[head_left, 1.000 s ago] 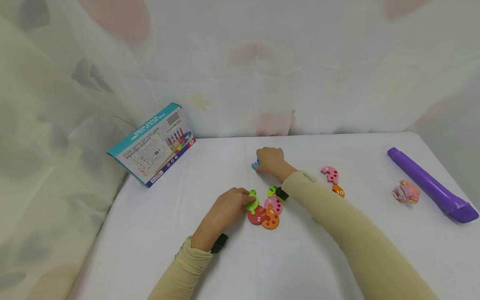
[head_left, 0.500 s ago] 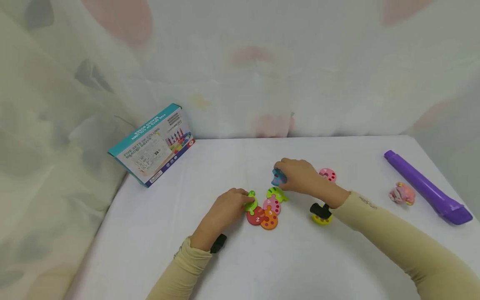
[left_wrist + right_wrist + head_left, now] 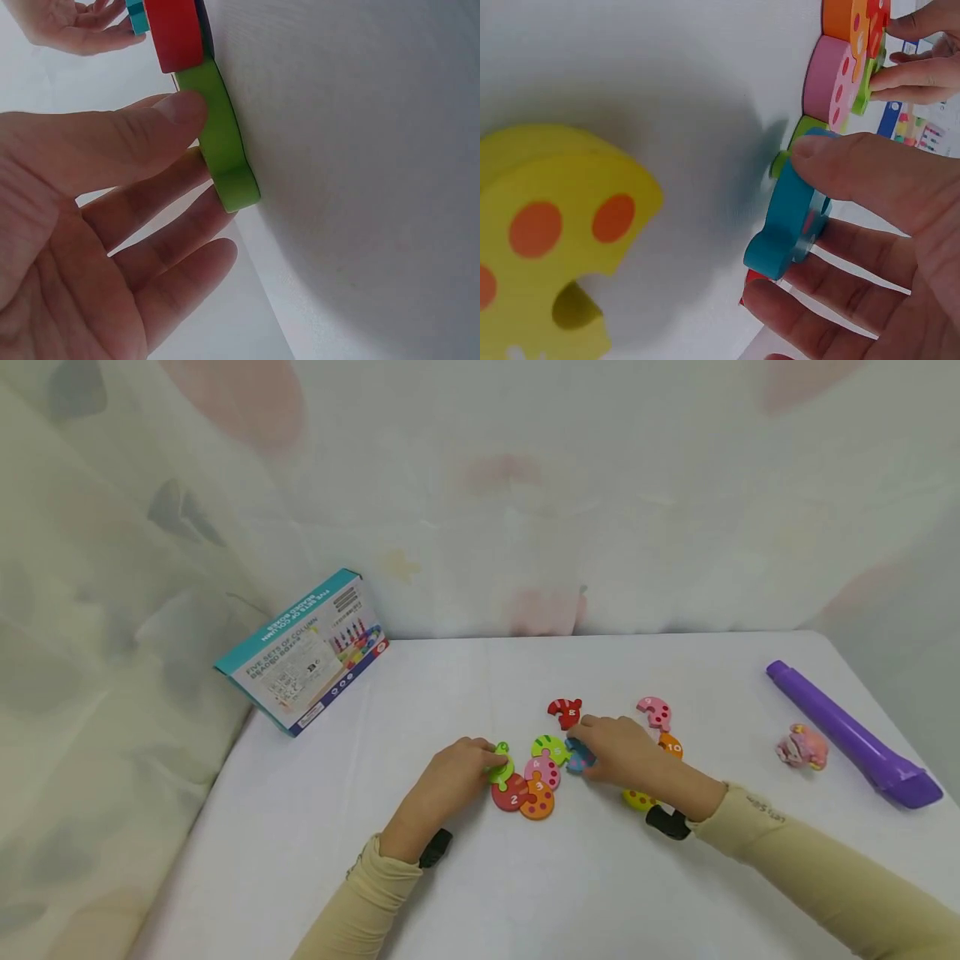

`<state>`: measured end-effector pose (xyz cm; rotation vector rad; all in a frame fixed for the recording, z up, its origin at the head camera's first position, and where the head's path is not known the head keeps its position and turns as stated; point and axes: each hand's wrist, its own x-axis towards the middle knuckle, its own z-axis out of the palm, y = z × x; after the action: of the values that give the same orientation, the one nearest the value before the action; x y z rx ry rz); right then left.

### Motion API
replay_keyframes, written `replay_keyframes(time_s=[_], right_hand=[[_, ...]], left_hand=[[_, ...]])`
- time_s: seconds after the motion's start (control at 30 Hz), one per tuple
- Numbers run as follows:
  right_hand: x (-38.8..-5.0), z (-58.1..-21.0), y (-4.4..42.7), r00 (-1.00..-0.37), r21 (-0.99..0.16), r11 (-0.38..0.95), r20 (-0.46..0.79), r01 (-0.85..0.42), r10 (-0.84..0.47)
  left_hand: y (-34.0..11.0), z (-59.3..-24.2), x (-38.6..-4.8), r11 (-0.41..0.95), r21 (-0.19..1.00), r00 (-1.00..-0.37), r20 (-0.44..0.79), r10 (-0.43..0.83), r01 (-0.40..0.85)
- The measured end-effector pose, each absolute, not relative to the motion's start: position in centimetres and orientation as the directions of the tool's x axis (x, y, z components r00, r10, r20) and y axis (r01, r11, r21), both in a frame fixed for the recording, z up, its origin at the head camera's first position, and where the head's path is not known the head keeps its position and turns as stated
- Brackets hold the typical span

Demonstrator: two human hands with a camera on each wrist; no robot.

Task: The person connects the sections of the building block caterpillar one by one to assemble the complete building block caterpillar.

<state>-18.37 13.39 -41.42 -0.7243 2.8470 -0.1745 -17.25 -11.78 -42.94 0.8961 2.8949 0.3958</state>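
My left hand (image 3: 459, 777) pinches a green number puzzle piece (image 3: 217, 127) between thumb and fingers, at the left end of a curved chain on the white table. In that chain come a red piece marked 2 (image 3: 510, 797), an orange piece marked 3 (image 3: 537, 802), a pink spotted piece (image 3: 543, 772) and a green striped piece (image 3: 550, 748). My right hand (image 3: 626, 753) pinches a blue puzzle piece (image 3: 780, 221) just right of the green striped piece. Whether the blue piece is locked into it cannot be told.
Loose pieces lie around: a red one (image 3: 565, 713) behind the chain, a pink one (image 3: 657, 713) and an orange one (image 3: 671, 746) at right, a yellow one (image 3: 562, 202) under the right wrist. A purple wand (image 3: 851, 731), pink figurine (image 3: 802, 747) and box (image 3: 303, 652) stand farther out.
My right hand has carried the blue piece from the table's back toward me and right, down beside the green striped piece, uncovering the red loose piece. The left hand stays in place.
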Motion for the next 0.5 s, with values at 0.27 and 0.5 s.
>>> replay_keyframes(time_s=[0.27,0.5], right_hand=[[-18.29,-41.52,13.14,-0.859,-0.170,0.867,-0.138,-0.469,-0.492],[-18.15,-41.35,12.96,-0.862,-0.165,0.872,-0.149,-0.461,-0.484]], left_hand=[[-11.83,-43.08,-17.26,0.793,0.261,-0.822,0.004,0.570,0.551],[-11.78,-43.10,-17.28,0.793,0.261,-0.822,0.001,0.569,0.550]])
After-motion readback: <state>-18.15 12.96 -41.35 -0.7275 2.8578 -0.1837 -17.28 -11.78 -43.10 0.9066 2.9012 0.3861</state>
